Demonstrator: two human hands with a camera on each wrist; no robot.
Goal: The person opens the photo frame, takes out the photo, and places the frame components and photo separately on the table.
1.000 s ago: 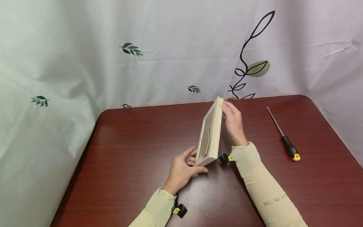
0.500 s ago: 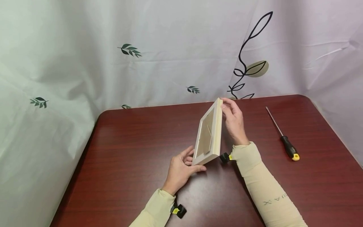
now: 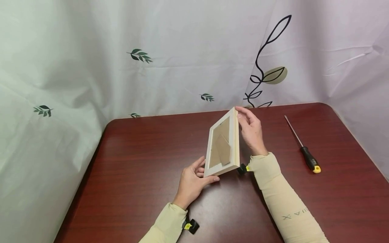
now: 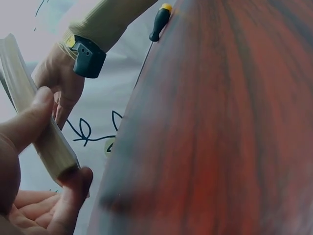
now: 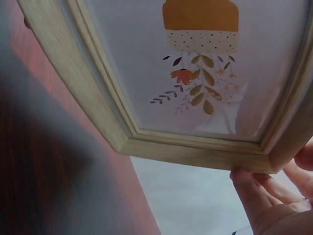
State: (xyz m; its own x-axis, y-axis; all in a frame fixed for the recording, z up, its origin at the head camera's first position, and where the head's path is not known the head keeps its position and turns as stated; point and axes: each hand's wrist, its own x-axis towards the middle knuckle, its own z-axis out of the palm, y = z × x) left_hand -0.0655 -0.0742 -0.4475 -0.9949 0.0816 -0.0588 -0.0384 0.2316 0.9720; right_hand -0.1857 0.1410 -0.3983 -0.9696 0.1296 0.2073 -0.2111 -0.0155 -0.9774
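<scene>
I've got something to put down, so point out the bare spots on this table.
The widest bare patch of the table lies between its left edge and the left hand. A smaller one lies between the right sleeve and the screwdriver. The middle is crowded: the left hand and the right hand hold the picture frame there.

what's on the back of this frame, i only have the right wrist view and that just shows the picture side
Observer: The head view shows a brown panel set into the back of the frame, with a flap on it, perhaps a stand.
Operator: ok and are any tools lying on the table
Observer: Yes, a screwdriver lies there, to the right of the right hand, its yellow handle end toward the person.
</scene>
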